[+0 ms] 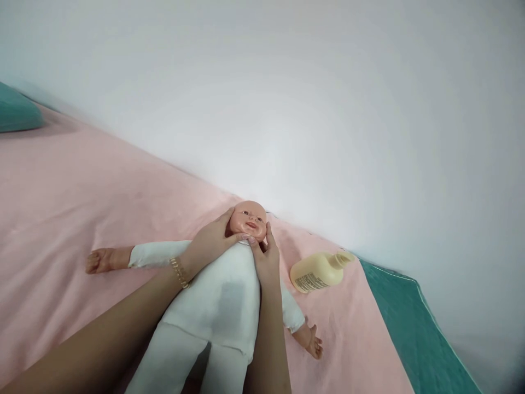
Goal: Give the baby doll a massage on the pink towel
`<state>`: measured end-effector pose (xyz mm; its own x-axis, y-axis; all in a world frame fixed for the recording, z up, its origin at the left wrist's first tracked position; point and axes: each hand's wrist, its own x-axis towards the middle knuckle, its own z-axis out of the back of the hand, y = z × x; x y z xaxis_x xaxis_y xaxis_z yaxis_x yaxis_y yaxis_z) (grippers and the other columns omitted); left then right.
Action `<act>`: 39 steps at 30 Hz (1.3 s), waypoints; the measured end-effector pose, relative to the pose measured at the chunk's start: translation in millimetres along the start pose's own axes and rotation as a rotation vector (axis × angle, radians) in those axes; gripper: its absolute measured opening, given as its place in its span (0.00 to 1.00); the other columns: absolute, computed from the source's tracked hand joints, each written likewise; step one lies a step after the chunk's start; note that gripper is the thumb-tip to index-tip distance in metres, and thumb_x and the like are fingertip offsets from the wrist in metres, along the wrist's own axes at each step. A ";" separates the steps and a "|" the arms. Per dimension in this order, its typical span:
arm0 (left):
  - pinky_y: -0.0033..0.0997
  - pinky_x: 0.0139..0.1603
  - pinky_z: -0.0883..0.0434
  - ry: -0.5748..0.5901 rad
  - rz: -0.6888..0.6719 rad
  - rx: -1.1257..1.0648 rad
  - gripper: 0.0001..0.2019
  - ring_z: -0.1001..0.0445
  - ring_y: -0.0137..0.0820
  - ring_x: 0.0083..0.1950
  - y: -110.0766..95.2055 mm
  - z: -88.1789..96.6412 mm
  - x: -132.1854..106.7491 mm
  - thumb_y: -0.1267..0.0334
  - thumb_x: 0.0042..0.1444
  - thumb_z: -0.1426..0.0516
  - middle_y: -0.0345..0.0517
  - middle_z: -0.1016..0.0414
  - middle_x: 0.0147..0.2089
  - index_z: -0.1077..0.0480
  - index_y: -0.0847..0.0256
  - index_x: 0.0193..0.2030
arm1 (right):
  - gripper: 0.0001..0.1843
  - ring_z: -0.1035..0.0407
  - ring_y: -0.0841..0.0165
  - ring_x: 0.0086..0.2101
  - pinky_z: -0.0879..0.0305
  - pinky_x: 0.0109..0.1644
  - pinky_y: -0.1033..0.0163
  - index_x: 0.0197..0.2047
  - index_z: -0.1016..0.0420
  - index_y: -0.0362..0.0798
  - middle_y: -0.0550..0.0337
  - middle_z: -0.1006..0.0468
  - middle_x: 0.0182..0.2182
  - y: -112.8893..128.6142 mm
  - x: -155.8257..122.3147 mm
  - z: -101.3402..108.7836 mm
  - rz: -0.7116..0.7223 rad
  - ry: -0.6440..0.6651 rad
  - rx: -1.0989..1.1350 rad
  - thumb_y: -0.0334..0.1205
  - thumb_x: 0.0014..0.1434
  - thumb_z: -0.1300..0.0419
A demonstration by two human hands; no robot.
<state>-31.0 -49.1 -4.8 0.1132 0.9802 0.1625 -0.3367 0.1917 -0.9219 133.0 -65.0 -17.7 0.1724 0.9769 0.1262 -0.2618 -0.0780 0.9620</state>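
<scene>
A baby doll [229, 295] with a white cloth body lies on its back on a pink sheet [102, 180], arms spread out to both sides. My left hand [213, 238] cups one side of the doll's head, its thumb at the chin. On the other side, my right hand [266, 254] holds the head, with its thumb near the neck and fingers along the cheek. The backs of my fingers are partly hidden behind the head. A bracelet sits on my left wrist.
Right of the doll stands a pale yellow pump bottle [315, 272] with printed text on its side. A green cloth [414, 323] shows at the right edge of the sheet. A green cushion-like object [18, 112] is at far left. Behind everything rises a white wall [287, 98].
</scene>
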 end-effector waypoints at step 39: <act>0.43 0.59 0.30 0.092 -0.193 0.051 0.26 0.29 0.44 0.61 -60.6 -6.0 -27.8 0.46 0.61 0.48 0.51 0.30 0.63 0.35 0.55 0.62 | 0.22 0.28 0.72 0.29 0.28 0.48 0.58 0.57 0.28 0.52 0.55 0.24 0.55 73.7 -49.3 95.0 0.374 -0.485 -0.048 0.43 0.65 0.55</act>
<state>-8.1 -88.2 44.5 0.2637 0.9170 0.2993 -0.3472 0.3797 -0.8575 195.4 -137.8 70.0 0.4700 0.6825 0.5598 -0.4285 -0.3781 0.8206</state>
